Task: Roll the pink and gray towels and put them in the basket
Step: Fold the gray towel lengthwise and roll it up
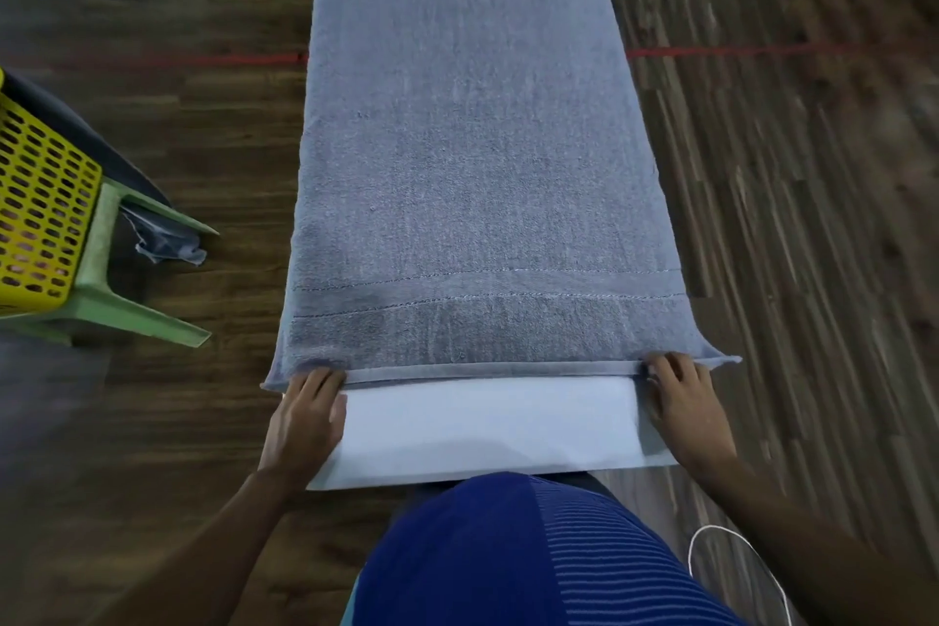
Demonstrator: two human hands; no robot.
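Pinching near hem of gray towel (472,142)

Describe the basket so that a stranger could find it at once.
Start at the long gray towel spread on the wooden floor. Left of it, at the picture's edge, stands a green stool. The basket sits on it: the only yellow thing, its wall full of holes.
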